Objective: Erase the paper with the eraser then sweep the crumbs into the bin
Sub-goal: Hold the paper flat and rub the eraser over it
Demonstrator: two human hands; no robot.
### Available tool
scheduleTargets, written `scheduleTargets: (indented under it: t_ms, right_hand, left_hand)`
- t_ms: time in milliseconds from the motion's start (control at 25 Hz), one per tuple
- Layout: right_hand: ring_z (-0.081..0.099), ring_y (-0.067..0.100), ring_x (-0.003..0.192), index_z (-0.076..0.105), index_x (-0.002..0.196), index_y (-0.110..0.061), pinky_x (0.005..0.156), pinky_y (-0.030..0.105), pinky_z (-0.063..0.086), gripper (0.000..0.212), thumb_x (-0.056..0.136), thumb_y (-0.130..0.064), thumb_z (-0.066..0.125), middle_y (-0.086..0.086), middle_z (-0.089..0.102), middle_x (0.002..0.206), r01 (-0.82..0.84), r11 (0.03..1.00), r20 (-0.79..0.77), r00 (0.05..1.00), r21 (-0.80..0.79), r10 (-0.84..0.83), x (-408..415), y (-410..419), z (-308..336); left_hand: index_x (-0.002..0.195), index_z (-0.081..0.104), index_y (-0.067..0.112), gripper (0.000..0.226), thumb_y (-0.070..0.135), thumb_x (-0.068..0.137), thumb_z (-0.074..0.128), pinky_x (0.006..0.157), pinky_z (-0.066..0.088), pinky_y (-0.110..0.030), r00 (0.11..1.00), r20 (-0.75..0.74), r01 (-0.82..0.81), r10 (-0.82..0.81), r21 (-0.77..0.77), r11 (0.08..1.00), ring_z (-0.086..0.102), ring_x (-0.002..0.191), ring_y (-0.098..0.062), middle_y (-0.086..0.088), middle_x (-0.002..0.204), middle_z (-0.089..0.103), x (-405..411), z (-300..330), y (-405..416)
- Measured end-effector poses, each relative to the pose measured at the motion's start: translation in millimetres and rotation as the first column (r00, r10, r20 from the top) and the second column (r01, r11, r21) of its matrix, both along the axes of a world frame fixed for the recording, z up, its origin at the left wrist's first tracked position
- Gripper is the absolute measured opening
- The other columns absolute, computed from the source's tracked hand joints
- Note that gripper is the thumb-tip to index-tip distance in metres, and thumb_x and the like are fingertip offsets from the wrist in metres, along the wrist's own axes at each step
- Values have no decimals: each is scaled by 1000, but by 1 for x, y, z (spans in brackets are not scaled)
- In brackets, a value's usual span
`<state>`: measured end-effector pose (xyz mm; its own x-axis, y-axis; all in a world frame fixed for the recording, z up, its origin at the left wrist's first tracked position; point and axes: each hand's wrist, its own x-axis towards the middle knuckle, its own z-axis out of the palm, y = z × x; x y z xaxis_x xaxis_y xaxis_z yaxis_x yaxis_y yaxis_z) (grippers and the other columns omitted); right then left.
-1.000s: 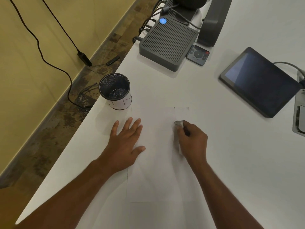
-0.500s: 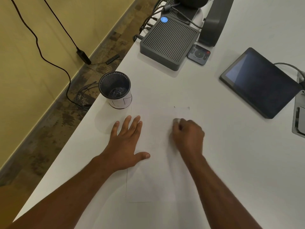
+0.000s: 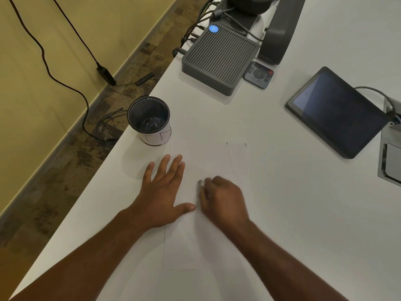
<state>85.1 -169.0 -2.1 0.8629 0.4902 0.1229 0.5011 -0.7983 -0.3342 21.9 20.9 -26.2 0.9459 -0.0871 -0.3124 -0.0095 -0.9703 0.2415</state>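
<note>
A white sheet of paper lies on the white table, its edges faint. My left hand presses flat on the paper's left side, fingers straight and spread. My right hand is blurred with motion, its fingers curled round a small pale eraser whose tip shows at the fingertips, down on the paper. A black mesh bin with a white paper wrap stands near the table's left edge, just beyond my left hand. Crumbs are too small to make out.
A dark tablet lies at the right with a cable. A grey ribbed box, a small remote and a dark stand sit at the back. The table's left edge drops to a floor with cables.
My right hand with the eraser has moved left and toward me across the paper, ending close to my left thumb. My left hand has stayed put.
</note>
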Motion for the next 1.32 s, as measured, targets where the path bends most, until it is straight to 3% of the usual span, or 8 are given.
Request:
scheduleTargets:
  t_ms: [160, 320, 480, 680, 800, 1000, 1160, 1320]
  right_hand:
    - [54, 31, 47, 57, 57, -12, 45, 26, 31, 29, 85, -21, 60, 7, 53, 53, 339, 941, 85, 938, -5, -337, 44, -24, 6]
    - [52, 28, 46, 57, 60, -14, 45, 25, 29, 28, 86, -21, 62, 5, 53, 55, 70, 997, 13, 997, -19, -70, -4, 1, 0]
    - [56, 32, 52, 58, 59, -12, 49, 28, 28, 33, 89, -23, 58, 6, 54, 55, 477, 877, 19, 879, -53, -476, 40, -34, 8]
    - [51, 25, 47, 57, 58, -14, 46, 26, 31, 33, 89, -25, 60, 2, 53, 53, 284, 959, -51, 957, -7, -284, 0, -8, 1]
    - [48, 27, 46, 44, 54, -16, 50, 27, 25, 42, 92, -25, 60, 2, 48, 50, 549, 836, -77, 835, 24, -546, 25, -36, 6]
    - [50, 22, 49, 44, 57, -20, 51, 25, 23, 40, 92, -27, 61, -1, 49, 52, 369, 925, -88, 928, 88, -362, -7, -9, 1]
    - [52, 27, 51, 41, 56, -10, 55, 32, 18, 48, 96, -33, 54, 0, 48, 50, 634, 772, -144, 769, 46, -623, 23, -41, 6]
    - [48, 20, 49, 50, 57, -16, 49, 26, 24, 39, 93, -29, 60, -1, 50, 53, 333, 932, -90, 942, 141, -322, -8, -6, -3]
  left_hand:
    - [156, -15, 19, 109, 89, 79, 20, 120, -9, -55, 1000, -12, 3, -3, 7, 1000, -31, 148, -20, 3, 161, -30, 3, 0, -1]
    - [154, -19, 20, 109, 90, 77, 12, 120, -12, -54, 999, -32, 1, 0, 13, 1000, -35, 146, -19, 5, 159, -34, 2, 1, 0]
    - [154, -21, 21, 111, 92, 74, 6, 120, -13, -54, 999, -46, 3, -2, 20, 1000, -36, 145, -19, 5, 158, -36, 3, 1, 0]
    - [156, -15, 19, 109, 89, 78, 16, 120, -10, -56, 999, -31, 8, -7, 21, 1000, -33, 147, -20, 3, 161, -32, 2, 1, -1]
    - [155, -18, 20, 111, 91, 76, 12, 120, -10, -56, 999, -45, 13, -12, 29, 999, -33, 147, -21, 3, 161, -33, 3, 0, 0]
    - [157, -13, 19, 110, 91, 77, 13, 120, -5, -58, 999, -43, 14, -13, 31, 999, -28, 149, -23, 2, 163, -28, 2, -1, -1]
    - [156, -15, 19, 113, 93, 73, 3, 120, -8, -57, 999, -45, 13, -11, 28, 1000, -28, 149, -24, 2, 162, -29, 4, 1, -1]
    - [156, -13, 18, 113, 92, 73, 3, 120, -6, -58, 999, -48, 7, -6, 26, 1000, -29, 149, -23, 1, 163, -27, 3, 2, -2]
